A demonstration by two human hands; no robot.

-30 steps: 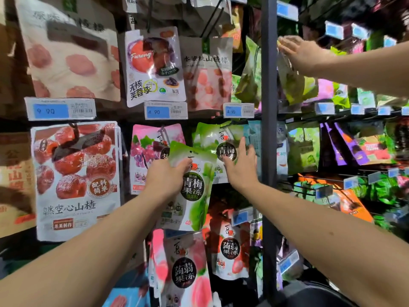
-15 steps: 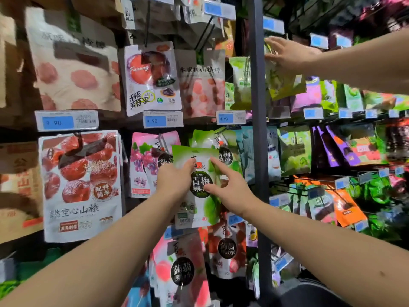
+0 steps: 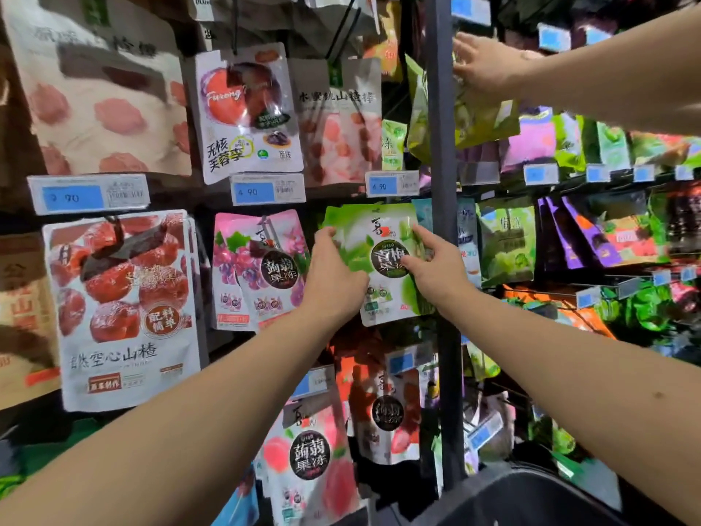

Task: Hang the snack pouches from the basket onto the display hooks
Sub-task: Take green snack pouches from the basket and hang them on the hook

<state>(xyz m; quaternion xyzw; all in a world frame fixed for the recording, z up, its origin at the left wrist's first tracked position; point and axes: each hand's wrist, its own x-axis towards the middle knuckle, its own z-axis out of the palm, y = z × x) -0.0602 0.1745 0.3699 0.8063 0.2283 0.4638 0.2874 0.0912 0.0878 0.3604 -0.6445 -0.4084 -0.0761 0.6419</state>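
Note:
A green plum-jelly snack pouch [image 3: 383,237] is held flat against the display rack, level with the middle row of hanging pouches. My left hand [image 3: 333,275] grips its left edge, thumb on the front. My right hand [image 3: 436,267] pinches its right edge, fingers on the front. More green pouches of the same kind show just behind its top left corner. The hook itself is hidden behind the pouch. A dark basket rim [image 3: 531,487] shows at the bottom right.
Pink grape-jelly pouches [image 3: 261,267] hang directly left, peach-jelly pouches [image 3: 311,457] below. A dark upright post [image 3: 442,184] stands just right of the pouch. Price tags [image 3: 267,189] line the rail above. Another person's hand [image 3: 489,66] reaches to pouches at the upper right.
Both hands have lifted the green pouch up and to the right, from in front of the row to level with the hanging green pouches. My right hand shifted to its right edge.

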